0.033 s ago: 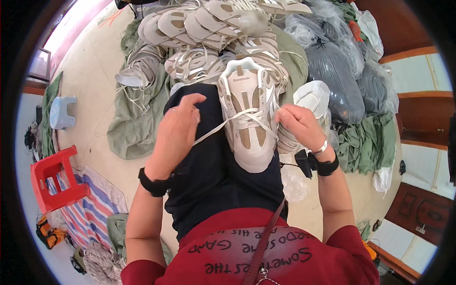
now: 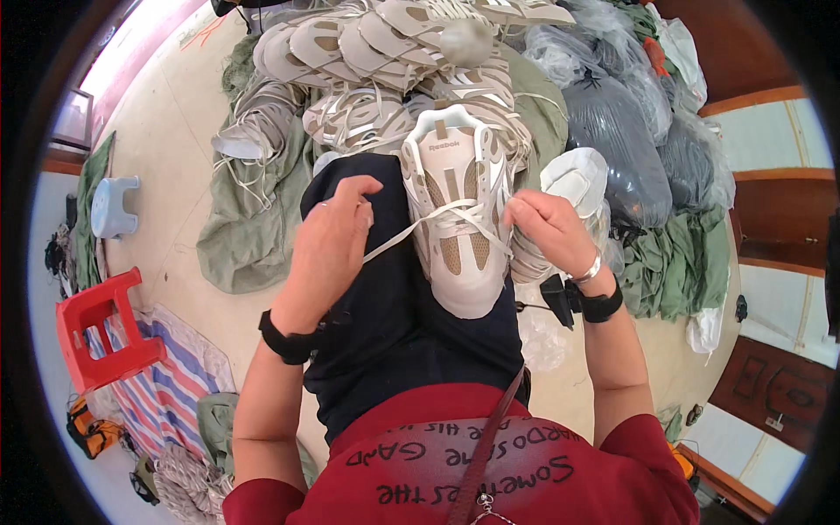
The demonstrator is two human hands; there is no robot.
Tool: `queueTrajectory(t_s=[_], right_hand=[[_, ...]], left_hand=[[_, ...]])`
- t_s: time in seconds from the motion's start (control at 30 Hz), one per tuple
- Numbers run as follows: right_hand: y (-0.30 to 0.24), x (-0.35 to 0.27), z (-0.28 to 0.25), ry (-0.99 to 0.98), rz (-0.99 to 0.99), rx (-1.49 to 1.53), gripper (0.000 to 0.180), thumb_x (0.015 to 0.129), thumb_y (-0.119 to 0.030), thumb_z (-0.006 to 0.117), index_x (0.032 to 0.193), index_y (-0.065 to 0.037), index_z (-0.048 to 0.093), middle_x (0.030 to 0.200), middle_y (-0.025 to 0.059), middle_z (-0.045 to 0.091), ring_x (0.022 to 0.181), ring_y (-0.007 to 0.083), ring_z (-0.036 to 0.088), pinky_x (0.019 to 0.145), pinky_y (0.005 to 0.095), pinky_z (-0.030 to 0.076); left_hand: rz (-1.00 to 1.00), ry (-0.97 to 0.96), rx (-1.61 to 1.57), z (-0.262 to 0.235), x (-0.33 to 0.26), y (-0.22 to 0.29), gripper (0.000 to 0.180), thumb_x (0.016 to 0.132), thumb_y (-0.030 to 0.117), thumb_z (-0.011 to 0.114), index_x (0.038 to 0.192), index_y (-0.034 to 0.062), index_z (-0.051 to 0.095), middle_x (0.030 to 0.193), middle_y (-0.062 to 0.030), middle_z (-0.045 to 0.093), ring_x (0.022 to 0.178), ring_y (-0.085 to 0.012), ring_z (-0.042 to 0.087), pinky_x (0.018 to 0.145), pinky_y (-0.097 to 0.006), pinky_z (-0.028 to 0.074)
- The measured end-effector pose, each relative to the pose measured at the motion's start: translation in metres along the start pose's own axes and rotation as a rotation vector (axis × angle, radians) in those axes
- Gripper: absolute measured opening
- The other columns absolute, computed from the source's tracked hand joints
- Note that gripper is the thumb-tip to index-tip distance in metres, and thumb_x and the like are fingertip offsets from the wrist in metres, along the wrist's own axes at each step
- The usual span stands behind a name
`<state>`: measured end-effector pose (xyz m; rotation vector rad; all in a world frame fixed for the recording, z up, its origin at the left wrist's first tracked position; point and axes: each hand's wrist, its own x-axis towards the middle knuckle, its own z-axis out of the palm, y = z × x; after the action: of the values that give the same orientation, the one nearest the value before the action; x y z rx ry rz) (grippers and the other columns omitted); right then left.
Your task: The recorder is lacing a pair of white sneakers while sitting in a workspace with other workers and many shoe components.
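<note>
A beige and white sneaker (image 2: 471,284) rests on my dark-trousered lap, its toe toward me and its tongue upright. Its flat pale shoelace (image 2: 401,236) crosses over the tongue, and one strand stretches left to my left hand (image 2: 328,241). That hand is closed on the strand, fingers curled, above my left thigh. My right hand (image 2: 551,229) is pinched closed beside the sneaker's right edge, where another lace strand leads toward it; the fingertips partly hide the hold.
Beyond my knees lies a heap of similar sneakers (image 2: 350,118) on green cloth. Filled dark plastic bags (image 2: 612,144) stand at the right. A red stool (image 2: 105,332) and a pale blue stool (image 2: 114,207) are on the left, near a striped sheet (image 2: 171,367).
My left hand has shifted slightly up and right. The right hand has moved a little left. The sneaker stays in place.
</note>
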<state>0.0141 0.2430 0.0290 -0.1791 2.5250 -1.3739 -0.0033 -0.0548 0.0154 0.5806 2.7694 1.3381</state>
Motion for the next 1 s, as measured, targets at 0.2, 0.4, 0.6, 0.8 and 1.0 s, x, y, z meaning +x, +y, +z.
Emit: queueTrajectory(t_s=[0.2, 0.4, 0.6, 0.8, 1.0], right_hand=[[0.007, 0.013, 0.004, -0.058, -0.024, 0.033, 0.031, 0.091, -0.022, 0.051, 0.072, 0.001, 0.058, 0.064, 0.0045, 0.056, 0.061, 0.0119, 0.05, 0.06, 0.0278, 0.042], [0.012, 0.029, 0.004, -0.111, 0.052, 0.071, 0.029, 0.089, -0.019, 0.051, 0.068, 0.0, 0.055, 0.062, -0.0002, 0.054, 0.061, 0.009, 0.047, 0.059, 0.0256, 0.04], [0.018, 0.042, 0.007, -0.046, -0.103, -0.038, 0.028, 0.085, -0.022, 0.051, 0.07, 0.003, 0.048, 0.063, 0.0206, 0.04, 0.051, 0.0264, 0.04, 0.052, 0.039, 0.036], [0.015, 0.028, 0.008, 0.07, -0.074, -0.229, 0.027, 0.08, -0.021, 0.054, 0.065, 0.002, 0.055, 0.062, 0.0231, 0.052, 0.053, 0.0366, 0.055, 0.052, 0.0426, 0.041], [-0.002, 0.026, 0.025, 0.201, -0.181, -0.446, 0.022, 0.076, -0.019, 0.057, 0.061, -0.002, 0.058, 0.062, 0.0186, 0.058, 0.055, 0.0365, 0.059, 0.05, 0.0428, 0.045]], left_hand=[[0.079, 0.046, 0.043, 0.013, -0.007, -0.003, 0.015, 0.097, 0.005, 0.044, 0.104, 0.0014, 0.057, 0.084, -0.0135, 0.061, 0.079, -0.0258, 0.063, 0.071, -0.033, 0.048], [-0.03, 0.005, -0.126, 0.012, 0.001, -0.002, 0.022, 0.098, 0.004, 0.041, 0.114, 0.0016, 0.055, 0.081, -0.0095, 0.055, 0.074, -0.0199, 0.056, 0.07, -0.03, 0.047], [-0.026, 0.044, -0.142, 0.001, -0.001, 0.003, 0.041, 0.1, 0.006, 0.033, 0.14, 0.0042, 0.042, 0.093, -0.0086, 0.057, 0.072, -0.0163, 0.05, 0.069, -0.027, 0.045], [-0.041, -0.005, -0.054, 0.028, -0.011, -0.011, 0.074, 0.081, -0.005, 0.046, 0.15, 0.0107, 0.024, 0.08, -0.0088, 0.06, 0.07, -0.0304, 0.062, 0.062, -0.039, 0.049], [-0.145, -0.069, 0.0, 0.022, -0.013, -0.007, 0.061, 0.087, 0.001, 0.046, 0.145, 0.0109, 0.029, 0.087, -0.0083, 0.064, 0.078, -0.0323, 0.064, 0.067, -0.039, 0.05]])
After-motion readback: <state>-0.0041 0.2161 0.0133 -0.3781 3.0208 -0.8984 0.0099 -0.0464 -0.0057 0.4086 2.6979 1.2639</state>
